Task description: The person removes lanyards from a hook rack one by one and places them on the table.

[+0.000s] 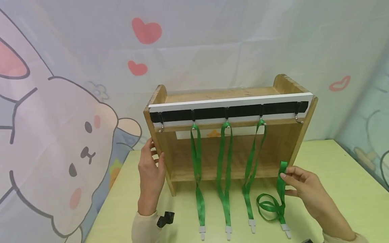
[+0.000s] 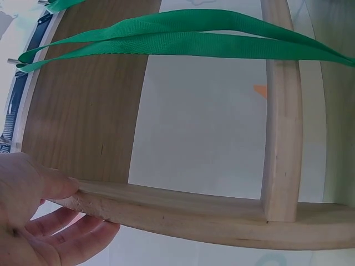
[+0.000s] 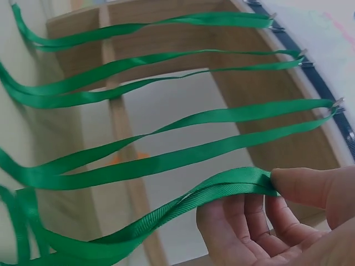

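Held lanyard [image 1: 281,182] pinched by right hand [image 1: 307,184]; left hand [image 1: 152,175] gripping wooden rack [image 1: 238,152]

The wooden rack stands on a pale yellow-green worktop [image 1: 334,175]. Across its upper front runs a white board with a black band [image 1: 209,114], fitted with five metal hooks.

Left hand: clamped on the rack's left side panel, thumb on one face and fingers bent round the other, as the left wrist view confirms.

Right hand: thumb and fingers closed together on the green strap of the held lanyard, near its upper end. This lanyard is in front of the rack's lower right corner, below the right end of the board. Its lower part lies in loose loops on the worktop, and its white clip [image 1: 285,230] points toward the viewer.

Three further green lanyards hang by their loops: the left lanyard [image 1: 196,158] on the second hook from the left, the middle lanyard [image 1: 221,162] on the third, and the right lanyard [image 1: 247,199] on the fourth. Each ends in a white clip; whether those clips touch the worktop cannot be determined.

Behind the rack hangs a pale backdrop [image 1: 212,57] printed with pink hearts and a large cartoon animal.
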The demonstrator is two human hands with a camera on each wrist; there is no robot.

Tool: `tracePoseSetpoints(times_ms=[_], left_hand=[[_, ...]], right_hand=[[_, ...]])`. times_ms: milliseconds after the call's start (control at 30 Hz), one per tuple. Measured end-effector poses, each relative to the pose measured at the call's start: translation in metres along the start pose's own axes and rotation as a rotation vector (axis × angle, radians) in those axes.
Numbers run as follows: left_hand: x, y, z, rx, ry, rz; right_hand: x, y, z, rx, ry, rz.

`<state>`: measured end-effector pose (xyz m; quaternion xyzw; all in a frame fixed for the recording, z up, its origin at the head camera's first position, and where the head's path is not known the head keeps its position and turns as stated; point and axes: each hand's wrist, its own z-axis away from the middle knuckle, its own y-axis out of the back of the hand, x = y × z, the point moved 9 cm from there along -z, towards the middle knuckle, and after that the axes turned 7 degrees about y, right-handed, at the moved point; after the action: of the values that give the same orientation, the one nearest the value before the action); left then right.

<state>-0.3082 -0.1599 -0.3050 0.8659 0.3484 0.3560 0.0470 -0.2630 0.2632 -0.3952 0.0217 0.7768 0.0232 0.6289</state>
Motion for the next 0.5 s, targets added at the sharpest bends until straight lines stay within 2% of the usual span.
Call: tracePoseSetpoints(times_ms=[300, 500], left_hand=[[0.000, 0.001, 0.001, 0.007, -0.005, 0.011], [0.000, -0.001, 0.001, 0.006, -0.008, 0.005]], right_hand=[[0.030, -0.008, 0.004, -0.082, -0.102, 0.088], [0.054, -0.013, 0.007, -0.141, -0.164, 0.089]])
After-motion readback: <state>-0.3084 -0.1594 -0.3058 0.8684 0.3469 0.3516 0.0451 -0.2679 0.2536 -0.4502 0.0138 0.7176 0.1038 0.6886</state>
